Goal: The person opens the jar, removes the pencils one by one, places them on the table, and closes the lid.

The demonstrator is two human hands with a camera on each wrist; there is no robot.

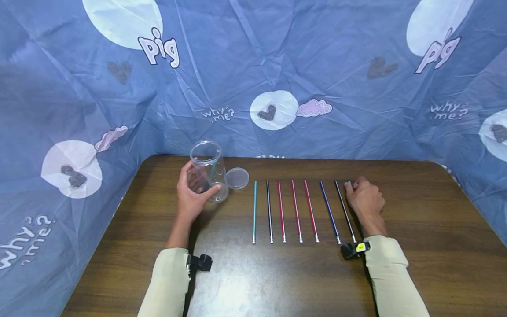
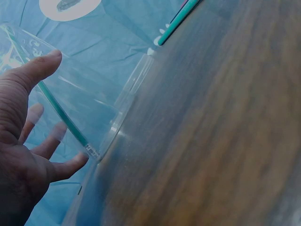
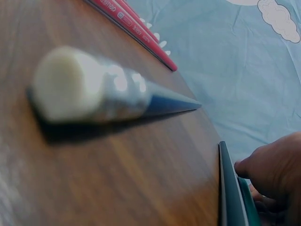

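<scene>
My left hand (image 1: 192, 196) holds a clear plastic jar (image 1: 219, 174) upright near the table's back edge, thumb in front and fingers around the far side. Inside the jar leans a teal pencil (image 2: 61, 112), its eraser end at the bottom. At the right end of a row of pencils, my right hand (image 1: 365, 201) pinches another teal pencil (image 3: 248, 200) with thumb and curled fingers; the hand hides most of it in the head view. Just left of that hand lies a black pencil (image 1: 345, 211), then a blue pencil (image 1: 330, 212).
A round clear lid (image 1: 237, 178) lies right of the jar. Further along the row lie red pencils (image 1: 296, 211), a black pencil (image 1: 270, 211) and a teal pencil (image 1: 255, 211), erasers toward me. A blue printed cloth (image 1: 356, 132) hangs behind the wooden table (image 1: 301, 281).
</scene>
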